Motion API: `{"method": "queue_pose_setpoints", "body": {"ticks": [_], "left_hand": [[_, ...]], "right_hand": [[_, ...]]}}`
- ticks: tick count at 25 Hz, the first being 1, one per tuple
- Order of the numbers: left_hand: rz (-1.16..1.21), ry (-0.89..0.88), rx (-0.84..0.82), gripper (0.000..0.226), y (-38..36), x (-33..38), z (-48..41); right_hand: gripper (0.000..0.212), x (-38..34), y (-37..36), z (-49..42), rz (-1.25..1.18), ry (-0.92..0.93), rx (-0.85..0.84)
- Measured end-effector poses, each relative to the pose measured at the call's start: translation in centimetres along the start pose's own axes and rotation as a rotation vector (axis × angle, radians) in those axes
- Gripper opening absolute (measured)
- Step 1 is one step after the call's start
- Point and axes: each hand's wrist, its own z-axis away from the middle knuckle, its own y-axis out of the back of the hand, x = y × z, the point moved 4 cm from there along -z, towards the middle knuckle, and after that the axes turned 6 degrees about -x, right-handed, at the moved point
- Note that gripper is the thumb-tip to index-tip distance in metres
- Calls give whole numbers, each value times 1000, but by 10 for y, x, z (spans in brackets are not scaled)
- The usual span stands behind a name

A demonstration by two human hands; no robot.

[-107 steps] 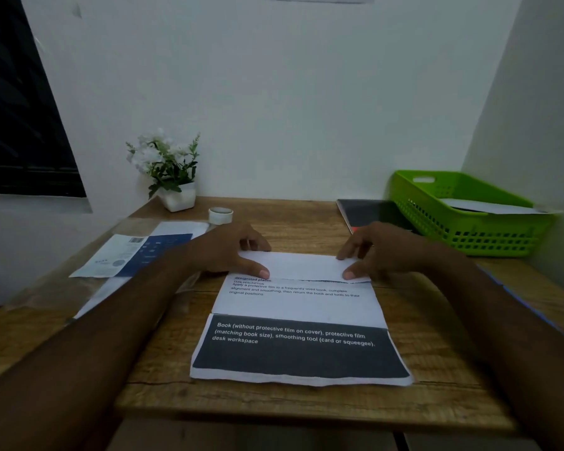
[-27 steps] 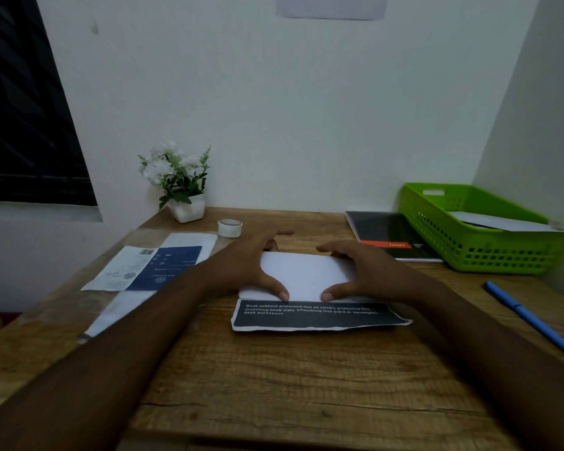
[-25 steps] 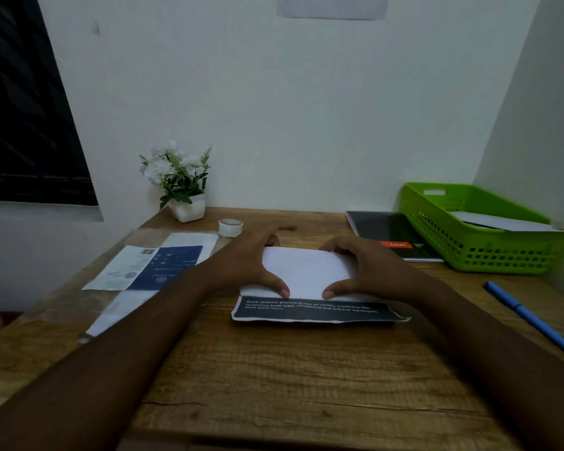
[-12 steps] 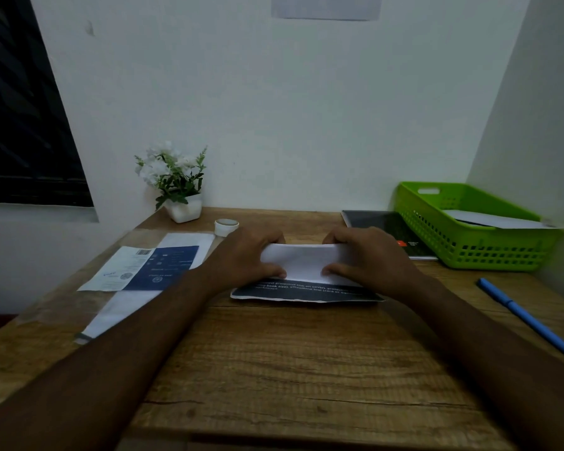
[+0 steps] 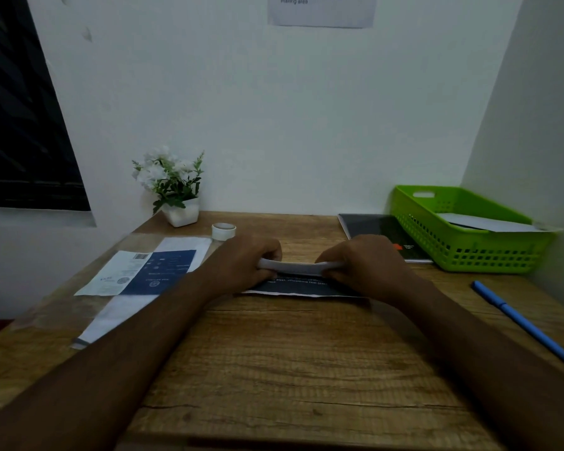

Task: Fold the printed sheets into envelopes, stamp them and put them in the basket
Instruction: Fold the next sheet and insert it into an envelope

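The printed sheet [image 5: 302, 283] lies mid-desk, folded into a narrow band. Its white folded part curls over a dark strip with white text along the near edge. My left hand [image 5: 241, 266] grips the fold's left end. At the right end, my right hand [image 5: 368, 268] pinches it, fingers curled over the paper. The green basket [image 5: 469, 252] stands at the back right with a white envelope [image 5: 492, 222] lying across its rim. No stamp can be made out.
A blue pen [image 5: 525, 323] lies at the right edge. A dark notebook [image 5: 381, 232] sits beside the basket. A tape roll [image 5: 223, 231], a potted white-flowered plant [image 5: 173, 187] and blue-and-white papers [image 5: 144, 271] occupy the left side. Walls close the back and right.
The sheet has been folded down from nearly full length into a narrow band. In the last second both hands rolled the white folded part forward over the dark strip.
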Motion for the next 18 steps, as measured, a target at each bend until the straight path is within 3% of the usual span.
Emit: {"method": "queue_pose_setpoints", "body": {"ticks": [7, 14, 18], "left_hand": [[-157, -30, -166, 18, -1, -2, 0], [-118, -16, -272, 59, -2, -2, 4], [-90, -12, -253, 55, -5, -5, 2]], "right_hand": [[34, -5, -5, -3, 141, 61, -178], [68, -7, -8, 1, 109, 81, -195], [60, -3, -13, -1, 55, 61, -185]]}}
